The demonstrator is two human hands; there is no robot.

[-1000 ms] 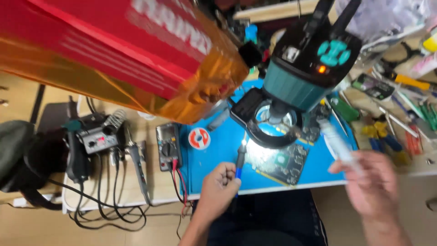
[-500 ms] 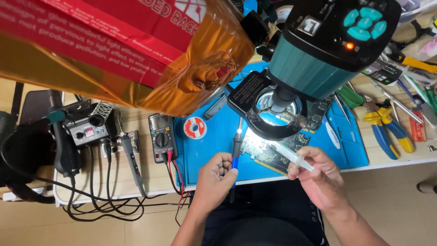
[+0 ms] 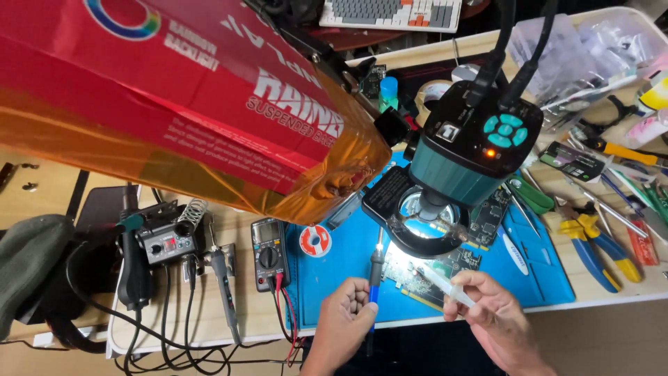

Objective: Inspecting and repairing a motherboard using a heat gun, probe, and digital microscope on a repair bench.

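Observation:
My left hand (image 3: 346, 319) grips a blue-handled soldering iron (image 3: 376, 268) near the front edge of a blue work mat (image 3: 341, 261); its tip points up toward a green circuit board (image 3: 435, 271). My right hand (image 3: 495, 317) holds a clear white syringe-like tube (image 3: 445, 285) whose end rests over the same board. The board lies lit under the ring light of a teal and black microscope (image 3: 466, 167).
A large red and orange bag (image 3: 174, 104) hangs over the upper left. A soldering station (image 3: 167, 240), multimeter (image 3: 268, 252) and solder spool (image 3: 315, 241) sit left of the mat. Pliers (image 3: 591, 240), screwdrivers and other tools lie at right. A keyboard (image 3: 390, 12) sits at the back.
My right hand came in from the right and brought the white tube over the board. My left hand kept the soldering iron near the board. The view shifted slightly.

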